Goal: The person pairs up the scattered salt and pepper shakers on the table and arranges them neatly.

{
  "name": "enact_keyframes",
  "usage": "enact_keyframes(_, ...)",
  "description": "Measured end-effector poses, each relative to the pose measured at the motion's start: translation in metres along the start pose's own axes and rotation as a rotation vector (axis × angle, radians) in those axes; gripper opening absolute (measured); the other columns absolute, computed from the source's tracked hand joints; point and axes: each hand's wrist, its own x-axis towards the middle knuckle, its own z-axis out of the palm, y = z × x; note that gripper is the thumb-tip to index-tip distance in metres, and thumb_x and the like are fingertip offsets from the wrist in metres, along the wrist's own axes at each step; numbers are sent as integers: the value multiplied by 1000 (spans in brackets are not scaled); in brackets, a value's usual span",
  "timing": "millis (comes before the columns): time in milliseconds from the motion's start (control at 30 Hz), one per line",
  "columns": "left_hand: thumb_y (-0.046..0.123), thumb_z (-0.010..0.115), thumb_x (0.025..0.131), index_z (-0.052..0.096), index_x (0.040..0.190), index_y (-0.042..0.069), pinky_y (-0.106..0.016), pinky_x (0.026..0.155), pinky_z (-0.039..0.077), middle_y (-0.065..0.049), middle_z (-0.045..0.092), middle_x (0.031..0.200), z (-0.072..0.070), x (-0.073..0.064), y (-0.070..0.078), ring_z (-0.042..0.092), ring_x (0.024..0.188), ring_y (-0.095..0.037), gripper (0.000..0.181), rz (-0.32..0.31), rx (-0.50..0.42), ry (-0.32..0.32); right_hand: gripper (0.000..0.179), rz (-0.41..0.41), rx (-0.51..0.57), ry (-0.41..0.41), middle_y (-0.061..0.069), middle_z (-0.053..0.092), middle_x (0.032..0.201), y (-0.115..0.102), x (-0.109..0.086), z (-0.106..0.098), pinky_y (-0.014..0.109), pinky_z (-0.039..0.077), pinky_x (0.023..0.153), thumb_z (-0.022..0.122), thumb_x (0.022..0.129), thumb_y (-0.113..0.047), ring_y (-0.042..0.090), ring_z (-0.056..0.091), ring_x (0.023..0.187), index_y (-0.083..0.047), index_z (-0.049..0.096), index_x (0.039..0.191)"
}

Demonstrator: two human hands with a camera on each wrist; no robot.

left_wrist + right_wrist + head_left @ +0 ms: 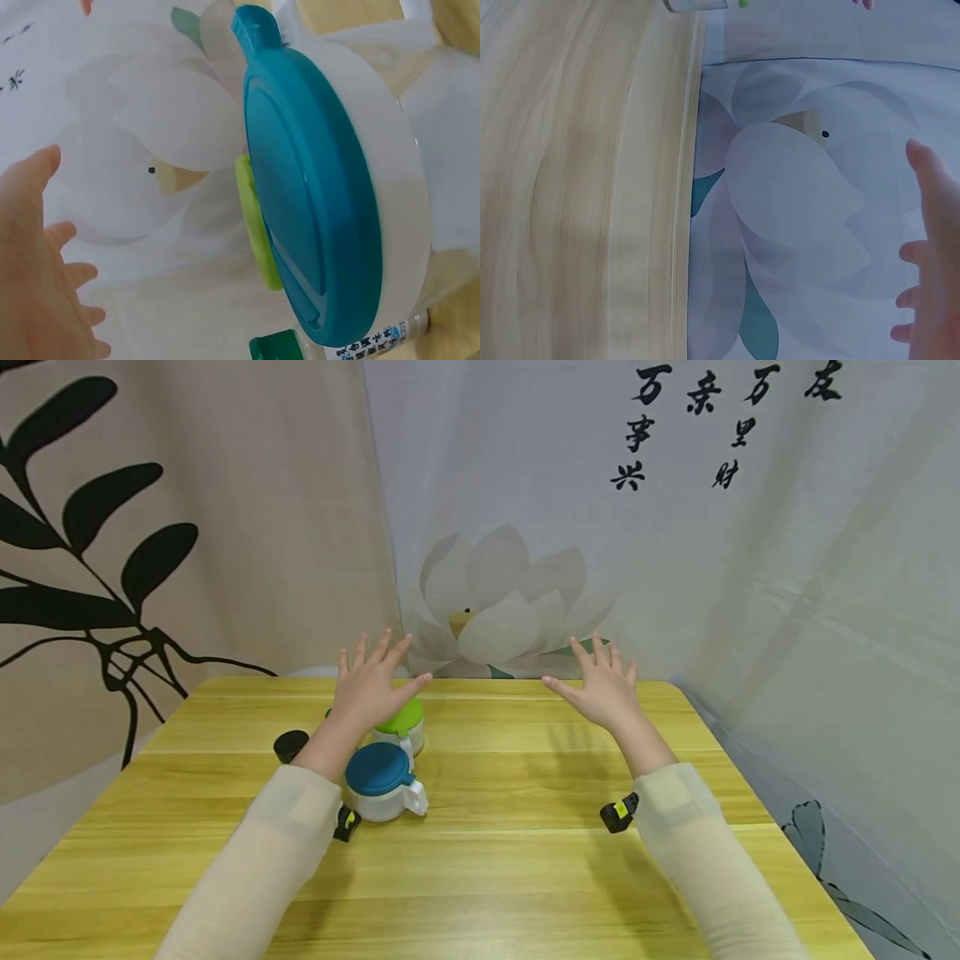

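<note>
Both hands are held out over the table with fingers spread and hold nothing. My left hand [367, 689] is raised above the far left part, nearest to a white container with a light green lid [402, 717], which it partly hides. Just in front of that stands a white container with a blue lid [378, 770] and a white handle, beside the left wrist. In the left wrist view the blue lid [315, 195] looms large, the left hand [41, 262] at the edge. On the right, my right hand [603, 689] hovers over bare wood, apart from any object.
A small black-topped item [291, 746] stands left of the left forearm. A bottle with a dark green cap [276, 345] shows low in the left wrist view. The wooden table [495, 893] ends at a hanging cloth [510, 460] printed with a lotus and characters.
</note>
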Motion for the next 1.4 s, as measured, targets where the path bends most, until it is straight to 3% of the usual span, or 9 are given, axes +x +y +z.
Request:
enact_keyframes(233,64,45,92,18,155,23,-58,107,-13,-10,5,159,-3,-6,4,-12,142,-36,79,29,-45,41,96,-19,28,39,15,-1,159,-2,-6,1,68,-7,103,38,83,-80,40,-5,142,-24,11,155)
enact_keyframes(467,70,41,89,18,155,25,-57,108,-12,-9,7,159,-4,-11,3,-10,143,-35,83,27,-74,76,95,-42,76,73,14,0,159,-5,-12,0,68,-5,104,42,83,-77,40,-3,142,-23,11,155)
enact_keyframes(733,64,49,90,21,154,22,-57,109,-11,-9,6,159,-3,-19,3,-7,143,-35,82,35,-123,110,93,-56,135,110,13,2,159,-7,-20,3,68,0,105,45,84,-75,39,0,142,-24,12,155)
enact_keyframes(1033,61,51,91,21,154,22,-58,109,-8,-11,9,159,-4,-30,5,-5,143,-35,80,62,-157,153,91,-57,209,122,11,1,159,-9,-31,10,65,-2,107,47,86,-71,38,1,143,-25,11,155)
enact_keyframes(1400,62,54,89,24,153,21,-55,111,-7,-4,7,160,-9,-44,8,-4,144,-31,82,71,-202,201,90,-114,291,173,9,3,159,-17,-42,15,63,-1,107,52,87,-67,35,2,143,-25,12,155)
